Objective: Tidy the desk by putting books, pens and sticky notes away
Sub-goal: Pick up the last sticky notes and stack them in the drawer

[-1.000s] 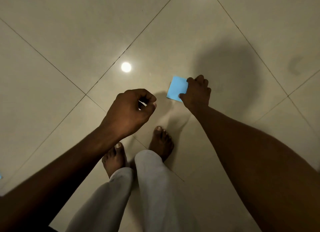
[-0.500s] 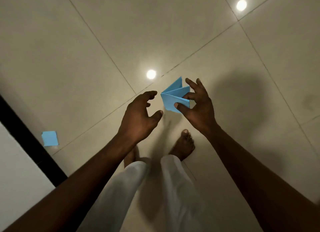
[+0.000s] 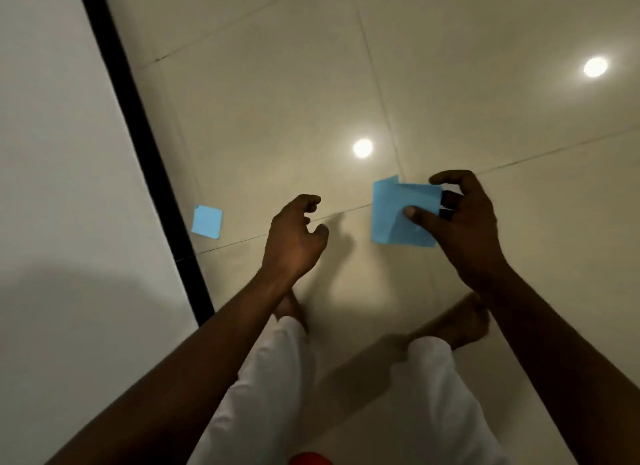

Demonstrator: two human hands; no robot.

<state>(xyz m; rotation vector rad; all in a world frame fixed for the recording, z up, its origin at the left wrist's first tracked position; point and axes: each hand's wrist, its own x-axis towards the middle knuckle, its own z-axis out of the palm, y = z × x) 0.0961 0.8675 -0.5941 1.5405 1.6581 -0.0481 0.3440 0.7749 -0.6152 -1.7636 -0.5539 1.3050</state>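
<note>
Head view looks straight down on a glossy beige tiled floor (image 3: pixel 450 48) with thin grout lines; two round ceiling-light reflections shine on it, one near centre at 12 o'clock from the hands (image 3: pixel 362 148), one toward 2 o'clock (image 3: pixel 595 66). Along the left, from 11 to 8 o'clock, runs a white panel (image 3: pixel 52 152) edged by a black strip (image 3: pixel 138 135); whether it is a desk or a wall cannot be told.

One blue sticky note (image 3: pixel 207 221) lies flat on the floor at 9 o'clock, just beside the black strip. No container shows.

At 3 o'clock from centre the right hand (image 3: pixel 467 229) pinches a bundle of blue sticky notes (image 3: pixel 398 215), thumb pressed on the front sheet, fingers curled behind; the sheets fan apart at the top. The left hand (image 3: pixel 294 239) hovers empty, near the bundle but apart from it, fingers loosely curled and parted.

Below, bare feet (image 3: pixel 464 322) and white trousers (image 3: pixel 277 378) stand on the tiles.
</note>
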